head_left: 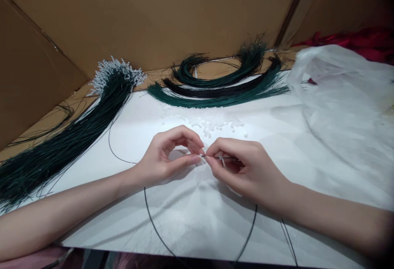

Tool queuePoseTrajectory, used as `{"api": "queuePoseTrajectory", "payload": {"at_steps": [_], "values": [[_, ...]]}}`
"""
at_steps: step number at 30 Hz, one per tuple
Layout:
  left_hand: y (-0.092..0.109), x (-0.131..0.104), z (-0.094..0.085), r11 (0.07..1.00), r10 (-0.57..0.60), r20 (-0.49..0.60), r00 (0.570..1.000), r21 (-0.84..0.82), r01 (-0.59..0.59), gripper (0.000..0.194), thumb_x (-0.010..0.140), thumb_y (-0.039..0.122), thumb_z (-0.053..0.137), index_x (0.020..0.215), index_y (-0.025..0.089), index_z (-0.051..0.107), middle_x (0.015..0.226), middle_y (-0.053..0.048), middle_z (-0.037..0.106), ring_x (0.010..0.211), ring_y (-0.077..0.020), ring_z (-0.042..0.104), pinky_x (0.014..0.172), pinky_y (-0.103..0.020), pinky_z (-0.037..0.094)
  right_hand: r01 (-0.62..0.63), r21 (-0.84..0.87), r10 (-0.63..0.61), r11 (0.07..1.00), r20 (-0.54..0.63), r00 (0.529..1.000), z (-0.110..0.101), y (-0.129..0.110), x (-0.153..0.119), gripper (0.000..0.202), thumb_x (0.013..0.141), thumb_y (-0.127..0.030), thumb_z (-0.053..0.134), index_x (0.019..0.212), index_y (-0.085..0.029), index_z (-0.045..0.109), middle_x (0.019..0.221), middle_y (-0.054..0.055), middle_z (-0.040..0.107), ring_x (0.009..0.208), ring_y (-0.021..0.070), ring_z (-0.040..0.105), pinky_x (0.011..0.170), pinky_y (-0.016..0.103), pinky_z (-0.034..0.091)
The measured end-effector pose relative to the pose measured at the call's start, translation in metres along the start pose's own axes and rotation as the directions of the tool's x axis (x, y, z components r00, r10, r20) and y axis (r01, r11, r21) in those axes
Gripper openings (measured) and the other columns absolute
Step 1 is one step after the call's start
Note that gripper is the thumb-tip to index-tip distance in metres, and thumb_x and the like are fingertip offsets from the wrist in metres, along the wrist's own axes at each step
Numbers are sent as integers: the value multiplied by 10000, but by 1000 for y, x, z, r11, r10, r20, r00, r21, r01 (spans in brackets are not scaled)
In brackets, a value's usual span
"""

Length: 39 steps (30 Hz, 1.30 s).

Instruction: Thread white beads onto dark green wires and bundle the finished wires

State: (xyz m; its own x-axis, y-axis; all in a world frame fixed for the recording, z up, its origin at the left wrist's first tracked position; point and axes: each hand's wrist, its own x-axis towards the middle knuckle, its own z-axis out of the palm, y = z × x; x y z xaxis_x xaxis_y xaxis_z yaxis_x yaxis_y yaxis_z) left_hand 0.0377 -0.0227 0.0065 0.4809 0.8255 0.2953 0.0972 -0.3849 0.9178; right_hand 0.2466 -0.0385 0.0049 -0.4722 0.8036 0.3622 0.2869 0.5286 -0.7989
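My left hand (161, 156) is closed in a pinch, thumb and fingertip meeting at a tiny white bead (201, 156). Right beside it, my right hand (250, 168) grips a thin dark wire (227, 158) close to its end; the fingertips of both hands almost touch. The curled fingers hide part of the wire. Long dark wire (150, 215) also loops below my hands and over the table's front edge. Just beyond my fingers, loose white beads (211, 123) lie scattered on the white tabletop (271, 137).
At left lies a thick bundle of dark green wires (76, 137) with white beaded tips (107, 74). Curved bundles of green and black wire (215, 92) rest at the back. A clear plastic bag (344, 109) covers the right side, near red material (347, 41). Cardboard walls (169, 19) enclose the table.
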Motion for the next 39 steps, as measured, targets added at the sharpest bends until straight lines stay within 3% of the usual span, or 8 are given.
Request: {"api": "queuePoseTrajectory", "payload": {"at_steps": [12, 30, 39], "values": [[0, -1, 1, 999, 25, -30, 999, 33, -24, 187, 805, 148, 751, 962, 154, 650, 856, -43, 694, 789, -136, 667, 762, -252, 567, -11, -51, 12, 999, 11, 1000, -2, 1, -1, 130, 857, -88, 549, 766, -166, 598, 638, -32, 532, 526, 67, 394, 499, 212, 314], [0, -3, 0, 995, 2, 10, 1000, 96, -3, 163, 853, 155, 704, 1003, 182, 646, 908, -33, 663, 839, -132, 631, 776, -243, 518, -73, -13, 74, 997, 37, 997, -2, 0, 3, 100, 846, -98, 542, 772, -166, 537, 639, -44, 485, 509, 57, 380, 493, 203, 324], [-1, -1, 1, 990, 36, 42, 998, 133, -42, 154, 872, 158, 683, 1018, 177, 639, 933, -44, 669, 844, -135, 632, 778, -250, 526, -41, -34, 43, 999, 42, 998, 0, 3, 1, 121, 867, -92, 528, 768, -160, 544, 627, -50, 466, 518, 56, 380, 507, 200, 326]]}}
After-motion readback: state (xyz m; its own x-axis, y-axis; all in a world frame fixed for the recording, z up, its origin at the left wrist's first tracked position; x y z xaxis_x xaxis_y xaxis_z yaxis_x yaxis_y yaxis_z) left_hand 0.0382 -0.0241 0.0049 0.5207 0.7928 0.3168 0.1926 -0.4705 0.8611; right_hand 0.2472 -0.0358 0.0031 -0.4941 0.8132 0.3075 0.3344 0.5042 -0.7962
